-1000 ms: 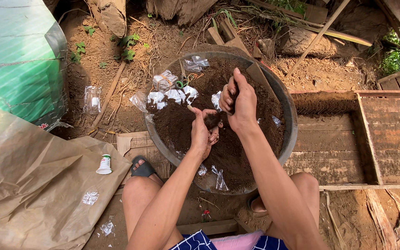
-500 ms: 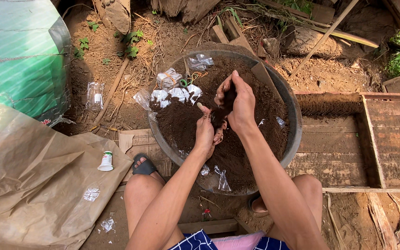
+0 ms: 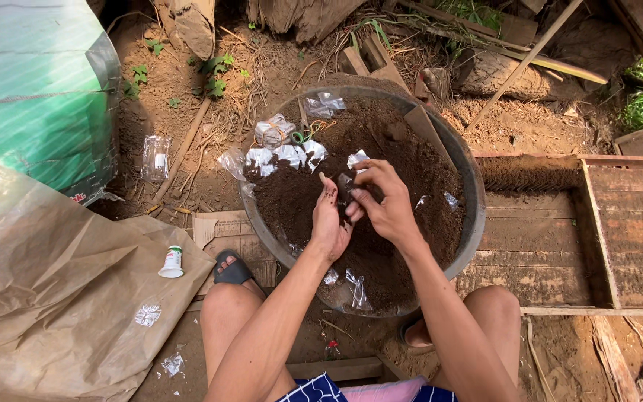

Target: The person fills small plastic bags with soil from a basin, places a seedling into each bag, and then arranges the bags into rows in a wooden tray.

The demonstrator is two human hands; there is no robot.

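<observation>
I am looking down at bare, reddish ground (image 3: 187,97) strewn with dry twigs, small weeds and scraps of wood, with a worn wooden tray (image 3: 597,231) lying to the right and a crumpled brown paper sheet (image 3: 53,298) spreading over the near left. A green-and-white sack (image 3: 31,97) is sitting at the far left. In the middle, a wide round basin (image 3: 474,216) is standing between the knees, heaped with dark soil (image 3: 411,179).

Both hands are working together over the soil. The left hand (image 3: 330,223) is curling around the near side of a small clear plastic bag (image 3: 344,187), and the right hand (image 3: 387,205) is pinching it from the far side with fingers half closed; the bag is sitting between them, just above the soil, and it is looking dark with soil inside, though I cannot tell how full it is getting.

Judging progress: a cluster of small clear bags (image 3: 280,149) is lying on the far left rim of the basin, and I cannot tell whether they are filled or empty. A few more scraps of clear plastic are lying on the soil near the right and near edges. The basin is holding plenty of soil, so I judge the bagging to be somewhere in its middle, with this one bag in hand unfinished. A small white bottle (image 3: 172,262) is resting on the paper, and a clear cup (image 3: 156,158) is lying on the ground, both well apart from the hands.
</observation>
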